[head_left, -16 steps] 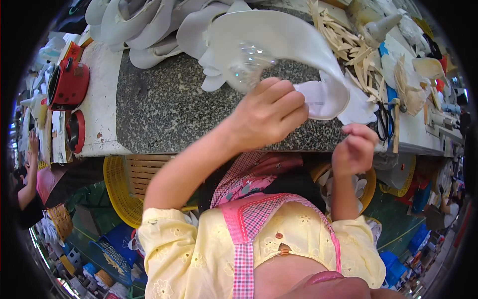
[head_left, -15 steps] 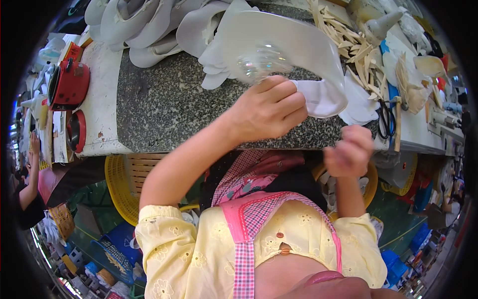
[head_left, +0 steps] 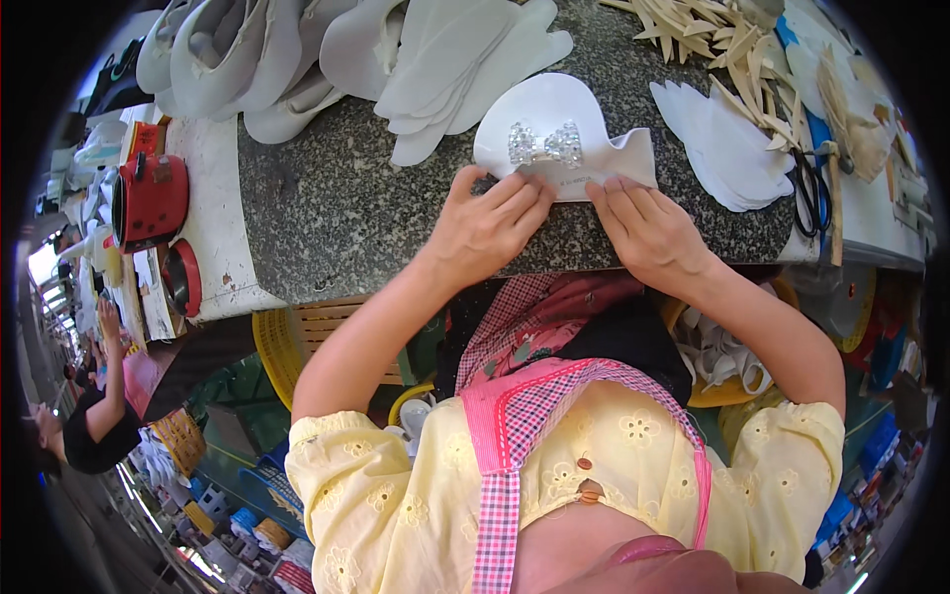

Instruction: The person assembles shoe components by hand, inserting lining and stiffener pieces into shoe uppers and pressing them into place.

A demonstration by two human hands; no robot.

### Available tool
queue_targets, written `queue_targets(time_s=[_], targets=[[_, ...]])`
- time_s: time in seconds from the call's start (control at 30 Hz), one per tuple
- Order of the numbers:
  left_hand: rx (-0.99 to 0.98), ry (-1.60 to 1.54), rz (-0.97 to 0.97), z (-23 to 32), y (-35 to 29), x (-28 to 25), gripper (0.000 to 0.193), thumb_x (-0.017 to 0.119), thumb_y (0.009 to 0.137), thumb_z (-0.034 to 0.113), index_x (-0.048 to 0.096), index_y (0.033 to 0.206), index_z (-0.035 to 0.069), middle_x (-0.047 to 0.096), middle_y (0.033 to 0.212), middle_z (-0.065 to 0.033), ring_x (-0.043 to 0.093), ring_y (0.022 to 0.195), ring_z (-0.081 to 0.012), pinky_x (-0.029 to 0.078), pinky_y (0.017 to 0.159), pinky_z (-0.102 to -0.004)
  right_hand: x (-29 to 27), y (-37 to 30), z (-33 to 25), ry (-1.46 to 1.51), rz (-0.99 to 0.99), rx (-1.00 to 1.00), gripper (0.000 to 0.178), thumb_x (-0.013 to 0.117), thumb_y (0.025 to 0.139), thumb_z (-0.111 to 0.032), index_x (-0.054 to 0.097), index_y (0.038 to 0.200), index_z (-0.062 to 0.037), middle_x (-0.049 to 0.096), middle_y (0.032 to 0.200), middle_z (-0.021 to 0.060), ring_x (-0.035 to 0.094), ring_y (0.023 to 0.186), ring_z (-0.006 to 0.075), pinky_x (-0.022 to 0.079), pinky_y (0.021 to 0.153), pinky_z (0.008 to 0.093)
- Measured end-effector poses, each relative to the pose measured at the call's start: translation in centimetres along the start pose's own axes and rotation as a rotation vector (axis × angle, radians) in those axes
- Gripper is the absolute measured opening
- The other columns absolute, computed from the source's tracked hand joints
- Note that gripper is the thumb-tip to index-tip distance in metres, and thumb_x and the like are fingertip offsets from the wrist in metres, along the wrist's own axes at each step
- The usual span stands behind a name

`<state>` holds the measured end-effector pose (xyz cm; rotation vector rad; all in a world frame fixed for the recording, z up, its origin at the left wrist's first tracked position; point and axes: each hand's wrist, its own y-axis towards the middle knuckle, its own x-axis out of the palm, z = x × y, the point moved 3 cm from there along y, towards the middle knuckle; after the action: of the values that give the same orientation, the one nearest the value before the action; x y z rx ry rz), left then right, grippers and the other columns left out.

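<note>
**Bow in place, near edge in hand**

Head view: the white upper (head_left: 539,104) lies on the granite slab (head_left: 356,218), in front of the person. The left hand (head_left: 490,223) and right hand (head_left: 648,233) pinch its near edge. A glittering bow (head_left: 544,144) already sits on it; the edge work looks unfinished, and the flat white pieces (head_left: 722,144) at right lie untouched. Fingers cover part of the edge; its underside is hidden, and whether the bow is fastened cannot be told.

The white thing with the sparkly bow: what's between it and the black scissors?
From the bow piece, bare speckled slab, then a fan of flat white pieces, seen in the head view.
</note>
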<state>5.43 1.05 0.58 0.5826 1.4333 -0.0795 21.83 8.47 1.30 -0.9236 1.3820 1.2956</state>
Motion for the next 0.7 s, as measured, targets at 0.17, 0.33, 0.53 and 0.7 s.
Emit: queue_targets(time_s=[0.17, 0.33, 0.53, 0.7], targets=[[-0.209, -0.053, 0.049, 2.8, 1.2, 0.4, 0.041, 0.051, 0.062, 0.007, 0.056, 0.104, 0.008, 0.054, 0.102, -0.0005, 0.048, 0.093, -0.0171, 0.032, 0.075, -0.0329, 0.0, 0.8, -0.1, -0.081, 0.016, 0.010, 0.039, 0.046, 0.069, -0.011, 0.052, 0.102, 0.0085, 0.052, 0.094, 0.0144, 0.053, 0.087, 0.0240, 0.044, 0.077, 0.0295], [-0.214, 0.013, 0.047, 2.8, 0.9, 0.8, 0.038, 0.051, 0.065, 0.012, 0.056, 0.103, 0.010, 0.053, 0.099, 0.0012, 0.046, 0.093, -0.0142, 0.030, 0.072, -0.0354, -0.1, 0.5, 0.4, -0.039, 0.112, 0.040, 0.036, 0.048, 0.068, -0.011, 0.053, 0.099, 0.0065, 0.052, 0.090, 0.0113, 0.053, 0.085, 0.0215, 0.044, 0.073, 0.0288], [-0.047, 0.209, 0.017, 3.1, 3.5, 0.8, 0.019, 0.054, 0.066, 0.018, 0.059, 0.084, 0.014, 0.050, 0.082, 0.0046, 0.046, 0.088, -0.0097, 0.024, 0.078, -0.0387, -0.1, -0.4, 2.7, 0.262, 0.102, 0.100, 0.034, 0.048, 0.067, -0.010, 0.054, 0.098, 0.0026, 0.053, 0.094, 0.0104, 0.052, 0.088, 0.0239, 0.045, 0.076, 0.0305], [0.137, 0.322, 0.029, 2.6, 6.1, 0.3, 0.011, 0.053, 0.065, 0.016, 0.054, 0.076, 0.014, 0.048, 0.075, 0.0039, 0.046, 0.086, -0.0091, 0.022, 0.082, -0.0420, -0.6, -1.1, 3.5, -0.030, 0.142, -0.050, 0.036, 0.049, 0.066, -0.011, 0.054, 0.098, 0.0039, 0.053, 0.100, 0.0113, 0.052, 0.090, 0.0233, 0.044, 0.076, 0.0296]])
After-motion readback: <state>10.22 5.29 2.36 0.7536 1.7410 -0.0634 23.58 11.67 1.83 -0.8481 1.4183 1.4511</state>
